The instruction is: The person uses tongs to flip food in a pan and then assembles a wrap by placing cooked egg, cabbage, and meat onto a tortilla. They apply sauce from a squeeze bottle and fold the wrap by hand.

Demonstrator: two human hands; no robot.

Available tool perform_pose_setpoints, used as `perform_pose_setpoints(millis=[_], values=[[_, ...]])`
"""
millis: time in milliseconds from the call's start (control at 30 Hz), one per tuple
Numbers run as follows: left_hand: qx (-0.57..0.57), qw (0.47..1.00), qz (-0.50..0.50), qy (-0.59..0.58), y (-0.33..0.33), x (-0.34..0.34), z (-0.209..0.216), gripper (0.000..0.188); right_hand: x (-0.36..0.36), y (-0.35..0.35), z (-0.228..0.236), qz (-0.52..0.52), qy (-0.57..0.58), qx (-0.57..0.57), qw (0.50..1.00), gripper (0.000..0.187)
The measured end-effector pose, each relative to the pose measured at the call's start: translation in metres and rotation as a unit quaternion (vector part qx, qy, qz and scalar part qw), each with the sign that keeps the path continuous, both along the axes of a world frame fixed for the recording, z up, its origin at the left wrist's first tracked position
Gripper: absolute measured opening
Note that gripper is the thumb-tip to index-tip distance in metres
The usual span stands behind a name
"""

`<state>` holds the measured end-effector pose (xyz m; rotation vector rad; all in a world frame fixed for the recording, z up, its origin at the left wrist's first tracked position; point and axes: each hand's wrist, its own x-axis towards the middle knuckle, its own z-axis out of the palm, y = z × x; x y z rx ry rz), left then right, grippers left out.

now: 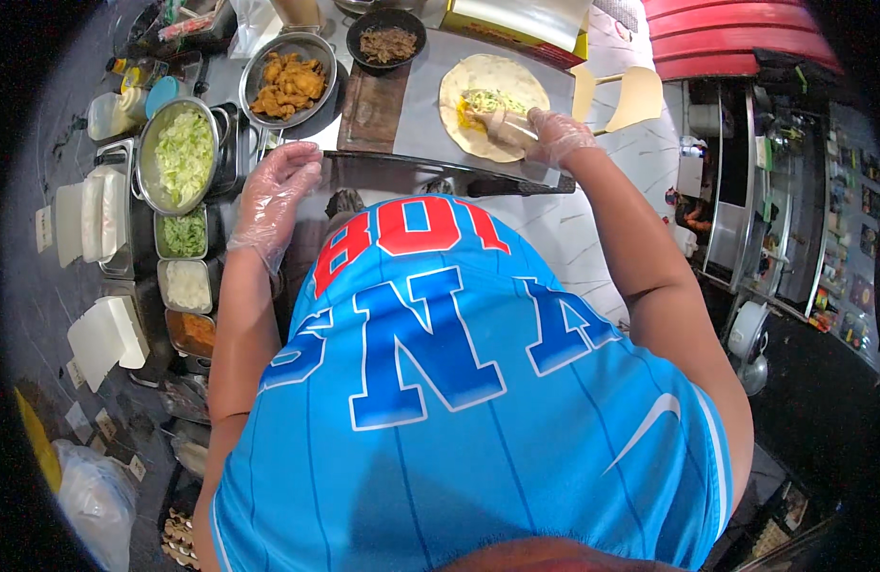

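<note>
A round flatbread [454, 86] lies on a sheet of paper on the worktop. Shredded pale-green vegetable [497, 99] and an orange-yellow filling [465, 116] sit at its middle. In a clear plastic glove, my right hand [564, 140] is closed round a pale beige utensil [506, 126], its far end against the filling; its exact kind is unclear. My left hand [280, 191], also gloved, hovers at the worktop's front edge, fingers loosely bent and apart from the thumb, holding nothing. Nearest to it is a metal bowl [333, 81] of fried chicken pieces [289, 84].
A black bowl [352, 42] of shredded meat stands behind a wooden board [371, 105]. At left are a colander [142, 176] of chopped lettuce and several metal tubs [211, 286]. Two beige paddle-shaped pieces [638, 98] lie right of the flatbread, below a yellow box [568, 48].
</note>
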<state>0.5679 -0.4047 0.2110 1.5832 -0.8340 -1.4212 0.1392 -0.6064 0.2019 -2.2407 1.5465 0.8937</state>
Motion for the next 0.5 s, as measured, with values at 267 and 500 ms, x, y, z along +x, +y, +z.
perform_pose_setpoints(millis=[267,500], values=[[-0.018,1.0,-0.004,-0.015,0.003,-0.002,-0.012,0.034,-0.006,-0.011,0.019,-0.024,-0.004,-0.018,1.0,0.051],[0.005,1.0,0.0,0.004,0.0,-0.007,-0.007,0.035,-0.021,-0.016,0.019,-0.05,0.017,-0.014,0.999,0.053]])
